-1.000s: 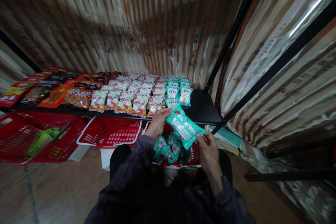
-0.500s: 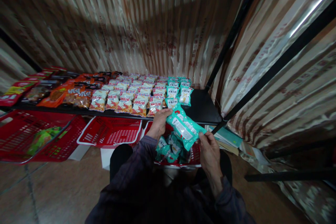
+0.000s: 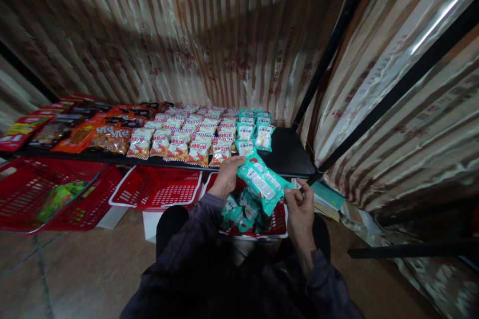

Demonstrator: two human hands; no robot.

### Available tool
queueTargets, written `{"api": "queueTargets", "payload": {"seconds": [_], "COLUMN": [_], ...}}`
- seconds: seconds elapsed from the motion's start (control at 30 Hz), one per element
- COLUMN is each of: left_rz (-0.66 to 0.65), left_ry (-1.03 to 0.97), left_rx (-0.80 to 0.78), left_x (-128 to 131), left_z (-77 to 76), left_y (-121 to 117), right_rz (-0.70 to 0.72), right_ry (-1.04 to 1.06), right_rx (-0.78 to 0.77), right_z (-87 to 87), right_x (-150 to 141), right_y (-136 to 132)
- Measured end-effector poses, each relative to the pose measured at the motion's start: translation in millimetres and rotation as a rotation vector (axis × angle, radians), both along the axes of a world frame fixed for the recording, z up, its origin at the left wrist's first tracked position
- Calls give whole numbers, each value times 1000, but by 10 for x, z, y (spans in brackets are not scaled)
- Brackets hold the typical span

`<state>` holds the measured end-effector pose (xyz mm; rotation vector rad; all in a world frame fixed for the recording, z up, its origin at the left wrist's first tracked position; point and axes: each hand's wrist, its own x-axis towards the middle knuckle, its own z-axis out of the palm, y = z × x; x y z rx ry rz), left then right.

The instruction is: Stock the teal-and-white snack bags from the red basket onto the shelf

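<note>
A teal snack bag (image 3: 262, 182) with a white label is stretched at a slant between my two hands, above a red basket. My left hand (image 3: 226, 177) is closed on its upper left end, thumb on top. At the lower right corner, my right hand (image 3: 301, 214) pinches the edge with thumb and a finger, while other fingers are raised. Below, the red basket (image 3: 280, 222) holds several more teal bags (image 3: 243, 212). Matching teal bags (image 3: 264, 137) stand in rows at the right part of a black shelf (image 3: 290, 152), just beyond the held bag.
Rows of white-and-red snack bags (image 3: 199, 149) and orange bags (image 3: 84, 134) fill the shelf leftward. Two red baskets, one empty (image 3: 160, 187) and one with green packets (image 3: 62, 199), sit below it. A black frame post (image 3: 329, 50) and striped curtain (image 3: 209, 25) bound the shelf.
Some fingers of my right hand have lifted and spread at the bag's corner. The bag and my left hand have hardly moved.
</note>
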<state>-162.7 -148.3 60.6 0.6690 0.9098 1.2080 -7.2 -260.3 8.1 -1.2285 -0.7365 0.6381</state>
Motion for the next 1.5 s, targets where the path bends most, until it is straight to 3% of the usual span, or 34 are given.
{"api": "queueTargets", "payload": {"seconds": [0.17,0.27,0.4,0.53,0.9,1.13,1.3,1.5], "left_rz": [23,48,57,50,-94,-213,-209,-110], "left_ry": [91,136,182,225,254,48,273,392], "left_rx": [-22,-35,-39,-39,-82,-98,51,212], "left_x": [8,-2,-33,-63,-113,-168,-148,-67], "left_z": [32,14,-24,-28,25,39,-15,-77], "left_y": [6,33,73,86,26,40,49,69], "right_rz": [-108,-47,127,129,121,60,28,110], "right_ry": [-757,-1137,-1325,-1372,-1131,-722,-441,-121], "right_rx": [85,208,252,281,321,46,-208,-290], "right_z": [-26,-5,-15,-51,-139,-177,-82,-139], "right_x": [96,130,155,178,149,89,53,46], "right_y": [-22,-53,-79,-76,-74,-97,-136,-119]}}
